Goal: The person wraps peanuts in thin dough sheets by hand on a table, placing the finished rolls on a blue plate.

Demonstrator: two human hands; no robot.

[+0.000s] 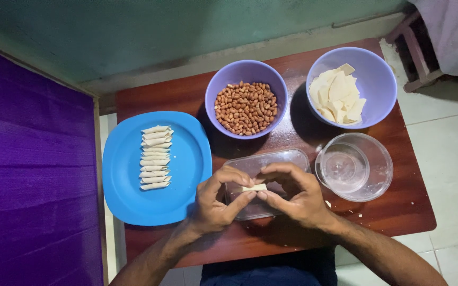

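Two hands meet over clear tray (287,157) | left hand (216,204), right hand (292,196) pinch pastry strip (254,187) | fingers curled

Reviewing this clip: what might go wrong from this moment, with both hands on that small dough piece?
The left hand and right hand pinch a thin dough roll between fingertips; too much pressure might tear or flatten it. If dropped, it would probably land in the clear plastic container below. The clear glass bowl sits close to the right wrist and might get knocked.
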